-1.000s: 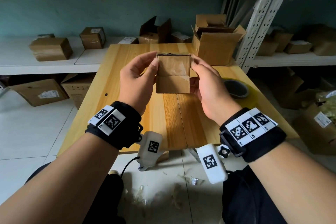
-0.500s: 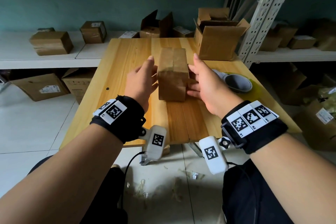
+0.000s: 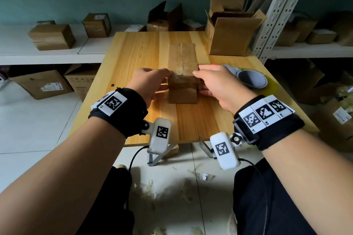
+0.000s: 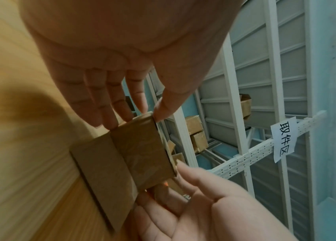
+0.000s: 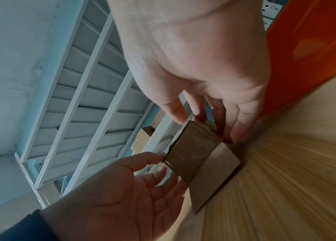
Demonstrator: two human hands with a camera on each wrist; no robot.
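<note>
Here we are steadying a small taped cardboard box (image 3: 182, 59) that is lying flat in the middle of the wooden table (image 3: 133, 53), its long side running toward 12 o'clock. Our left hand (image 3: 150, 84) is sitting at the box's 8 o'clock. Its fingers (image 4: 101, 106) are nearly straight and touching the left edge of the near end, while the thumb is resting on the top corner. Our right hand (image 3: 219, 86) is mirroring it at 4 o'clock, its fingers (image 5: 239, 124) loosely extended against the right side and its thumb on the top corner. An open carton (image 3: 231, 38) is standing at 1 o'clock, and a tape roll (image 3: 254, 82) is lying at 3 o'clock.
</note>
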